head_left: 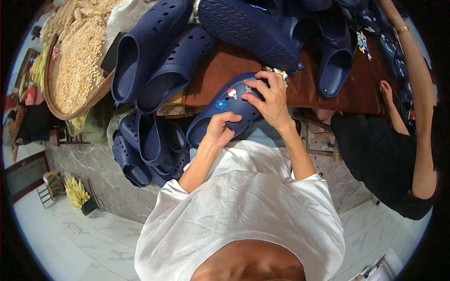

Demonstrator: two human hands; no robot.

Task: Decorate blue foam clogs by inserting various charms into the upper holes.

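Observation:
A navy clog (206,119) with round holes lies tilted in front of me, over my lap at the table edge. My left hand (222,127) grips it by the side of the opening, thumb on top, the other fingers mostly hidden. On its upper, a blue flower charm (221,104) and a red-and-white charm (232,94) are fixed. My right hand (272,100) is closed over the toe, its thumb and bent fingers around a small charm (248,88) with grey and pink parts. Whether that charm is seated in a hole is hard to see.
Several navy clogs (154,42) stand on the brown-covered table (220,65); more hang in a cluster (154,140) at the left. Loose charms (276,71) lie beyond my right hand. A round basket (101,96) of pale kernels sits far left. Another person's arm (415,79) reaches in at right.

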